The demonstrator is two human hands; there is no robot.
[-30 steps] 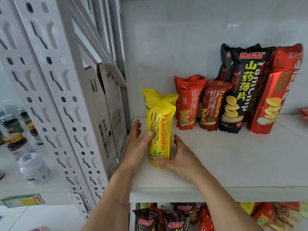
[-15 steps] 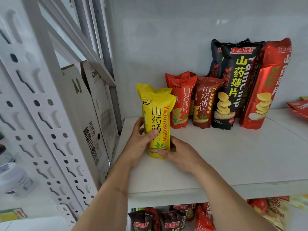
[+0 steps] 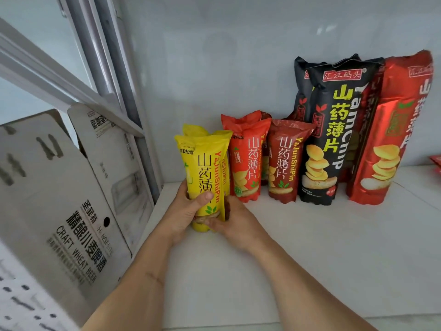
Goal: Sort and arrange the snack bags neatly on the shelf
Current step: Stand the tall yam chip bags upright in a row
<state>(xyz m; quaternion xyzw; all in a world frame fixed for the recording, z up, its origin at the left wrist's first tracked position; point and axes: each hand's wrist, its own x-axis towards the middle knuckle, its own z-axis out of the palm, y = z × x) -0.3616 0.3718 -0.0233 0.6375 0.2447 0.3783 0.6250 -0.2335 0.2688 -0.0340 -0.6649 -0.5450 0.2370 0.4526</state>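
Note:
Two yellow snack bags (image 3: 206,168) stand upright, one behind the other, on the white shelf (image 3: 310,259) near its left end. My left hand (image 3: 185,211) grips their lower left side, thumb across the front. My right hand (image 3: 235,222) holds their base from the right. To their right, along the back wall, stand a small orange-red bag (image 3: 245,158), a small dark red bag (image 3: 285,161), a tall black bag (image 3: 334,130) and a tall red bag (image 3: 391,134). The yellow bags nearly touch the orange-red one.
A folded cardboard beer box (image 3: 71,199) leans left of the shelf beside the grey upright post (image 3: 133,96). Another red packet (image 3: 436,161) lies at the far right edge. The shelf's front part in front of the row is bare.
Both hands have carried the yellow bags away from the front edge toward the back wall, close beside the orange-red bag. The camera has moved closer and turned.

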